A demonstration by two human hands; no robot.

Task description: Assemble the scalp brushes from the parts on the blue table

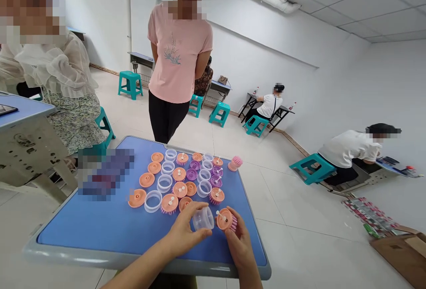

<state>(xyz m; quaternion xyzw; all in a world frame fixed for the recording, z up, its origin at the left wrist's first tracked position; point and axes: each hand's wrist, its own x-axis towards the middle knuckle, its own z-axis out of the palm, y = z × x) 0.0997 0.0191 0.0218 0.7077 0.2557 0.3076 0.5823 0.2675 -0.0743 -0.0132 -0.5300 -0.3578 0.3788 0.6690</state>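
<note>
Near the front of the blue table (133, 231), my left hand (184, 231) is closed around a clear plastic cup (203, 219), tipped on its side. Just right of it, my right hand (240, 240) grips an orange round brush head (225, 220) with pink bristles and a small white pin on its face. The cup and the brush head are close together but apart. Beyond my hands lie rows of orange discs (147, 180), clear rings (153, 201), purple discs (191, 174) and more bristled orange heads (170, 202) with white pins.
A pink assembled brush (235, 163) stands at the table's far right corner. One person in a pink shirt (181, 58) stands behind the table; another sits at the left desk (26, 107). Green stools (130, 84) and a cardboard box (399, 249) are on the floor.
</note>
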